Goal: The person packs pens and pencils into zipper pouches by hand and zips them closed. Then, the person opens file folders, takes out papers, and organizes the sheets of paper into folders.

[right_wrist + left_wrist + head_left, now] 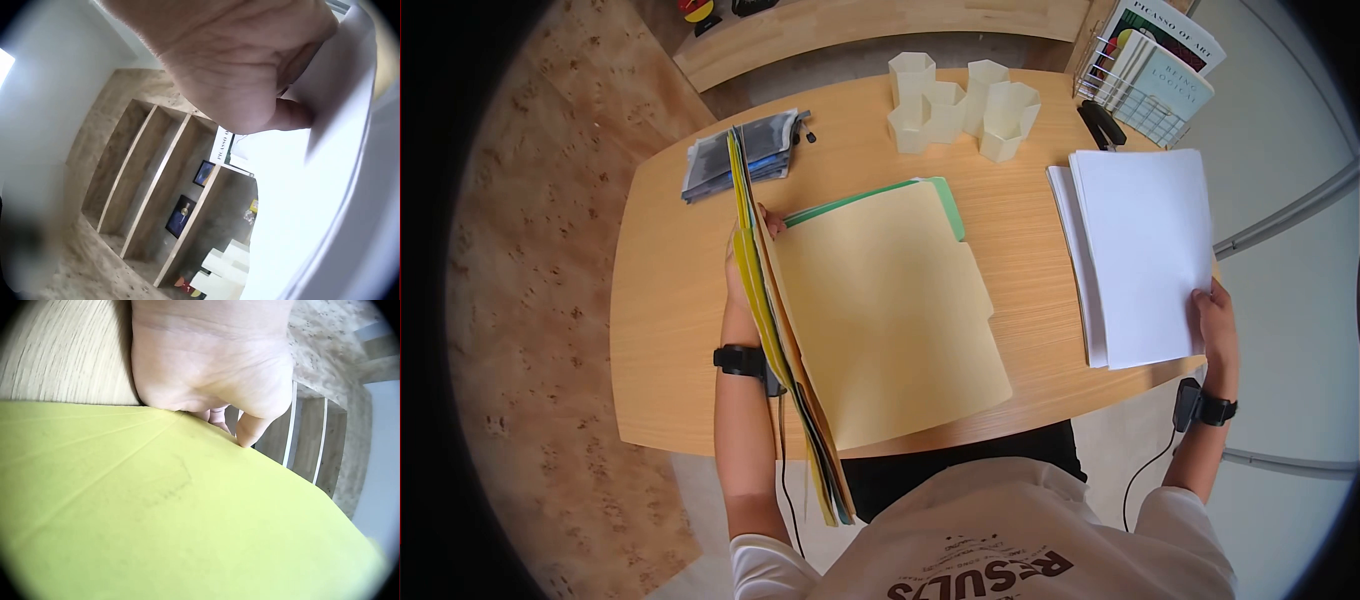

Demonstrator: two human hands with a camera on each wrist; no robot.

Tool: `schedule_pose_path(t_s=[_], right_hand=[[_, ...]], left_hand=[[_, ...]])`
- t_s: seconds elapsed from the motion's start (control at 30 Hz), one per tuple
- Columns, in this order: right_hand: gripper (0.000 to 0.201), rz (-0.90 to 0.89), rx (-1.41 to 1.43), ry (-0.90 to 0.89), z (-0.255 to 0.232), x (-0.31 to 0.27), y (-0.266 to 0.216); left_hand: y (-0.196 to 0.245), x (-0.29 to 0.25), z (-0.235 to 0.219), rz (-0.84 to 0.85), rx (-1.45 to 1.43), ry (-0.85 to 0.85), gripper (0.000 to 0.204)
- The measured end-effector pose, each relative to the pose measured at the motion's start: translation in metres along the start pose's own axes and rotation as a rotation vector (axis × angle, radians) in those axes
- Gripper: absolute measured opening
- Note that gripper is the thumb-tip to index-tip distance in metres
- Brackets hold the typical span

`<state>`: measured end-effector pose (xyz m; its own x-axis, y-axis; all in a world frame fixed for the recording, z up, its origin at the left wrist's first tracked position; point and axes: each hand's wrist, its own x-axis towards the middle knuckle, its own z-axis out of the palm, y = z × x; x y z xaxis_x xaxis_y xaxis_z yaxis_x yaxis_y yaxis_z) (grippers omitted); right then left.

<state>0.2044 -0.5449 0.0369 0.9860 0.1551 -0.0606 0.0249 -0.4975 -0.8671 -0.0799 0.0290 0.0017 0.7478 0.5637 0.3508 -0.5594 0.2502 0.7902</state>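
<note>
My left hand (736,275) grips several folders standing on edge, the outer one a yellow folder (748,262). In the left wrist view, the left hand (215,359) reaches over the yellow folder's edge, most fingers hidden behind it. Right beside the upright folders, a manila folder (890,320) lies flat, with a green folder (949,207) showing under its top edge. My right hand (1218,322) holds a stack of white paper (1145,255) by its right edge. The right wrist view shows the thumb (292,115) pressed on the sheets, which bend there.
Several cream hexagonal cups (945,112) stand at the table's back. Dark zip pouches (770,140) lie back left, behind the upright folders. A black stapler (1102,125) sits beside a wire rack (1145,110) of books at the back right. A shelf (880,30) runs beyond the table (670,330).
</note>
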Motion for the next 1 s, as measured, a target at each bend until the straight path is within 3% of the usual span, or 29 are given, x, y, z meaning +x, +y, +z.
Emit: schedule_pose_path(t_s=[0.03, 0.1, 0.13, 0.23, 0.27, 0.33, 0.4, 0.47, 0.53, 0.67, 0.73, 0.77, 0.83, 0.87, 0.97, 1.0], right_hand=[[0.029, 0.0, -0.001, 0.0, -0.001, 0.003, 0.005], [0.03, -0.126, -0.361, -0.007, 0.0, 0.008, 0.014], [0.03, -0.124, -0.359, -0.008, 0.006, 0.007, 0.011], [0.034, -0.213, -0.503, 0.213, 0.031, 0.002, 0.004], [0.034, -0.213, -0.5, 0.214, 0.044, -0.005, -0.005], [0.035, -0.616, -0.775, 0.601, 0.076, -0.024, -0.033], [0.032, -0.624, -0.437, 0.347, 0.115, -0.053, -0.065], [0.028, -0.351, -0.146, -0.125, 0.152, -0.085, -0.094], [0.025, -0.265, -0.034, -0.367, 0.183, -0.105, -0.105], [0.021, -0.334, -0.051, -0.39, 0.225, -0.124, -0.114], [0.024, -0.169, -0.066, -0.446, 0.232, -0.126, -0.123], [0.024, -0.171, -0.067, -0.446, 0.233, -0.129, -0.126], [0.03, -0.378, -0.224, -0.254, 0.235, -0.137, -0.133], [0.03, -0.379, -0.223, -0.256, 0.234, -0.14, -0.14], [0.044, -0.452, -0.039, -0.364, 0.211, -0.149, -0.171], [0.049, -0.355, 0.162, -0.63, 0.201, -0.148, -0.184]], left_hand=[[-0.002, 0.0, -0.004, 0.0, -0.001, 0.0, 0.016], [-0.005, 0.0, -0.011, -0.031, -0.018, -0.001, 0.019], [-0.006, 0.0, -0.012, -0.033, -0.016, -0.002, 0.019], [-0.007, 0.0, -0.013, -0.007, 0.06, 0.052, 0.028], [-0.007, 0.0, -0.012, -0.025, 0.082, 0.083, 0.029], [-0.006, -0.003, -0.01, -0.041, 0.106, 0.112, 0.031], [-0.004, -0.005, -0.01, -0.086, 0.174, 0.139, 0.029], [-0.004, -0.005, -0.016, -0.099, 0.155, 0.11, 0.026], [-0.007, -0.003, -0.023, -0.106, 0.136, 0.08, 0.023], [-0.013, 0.002, -0.038, -0.139, 0.057, 0.108, 0.015], [-0.013, 0.002, -0.041, -0.159, 0.038, 0.038, 0.016], [-0.013, 0.002, -0.045, -0.198, 0.037, 0.059, 0.014], [-0.018, 0.003, -0.044, -0.169, 0.091, 0.109, 0.014], [-0.02, 0.002, -0.044, -0.144, 0.147, 0.16, 0.013], [-0.021, -0.001, -0.044, -0.168, 0.124, 0.155, 0.013], [-0.02, -0.003, -0.043, -0.179, 0.121, 0.146, 0.014]])
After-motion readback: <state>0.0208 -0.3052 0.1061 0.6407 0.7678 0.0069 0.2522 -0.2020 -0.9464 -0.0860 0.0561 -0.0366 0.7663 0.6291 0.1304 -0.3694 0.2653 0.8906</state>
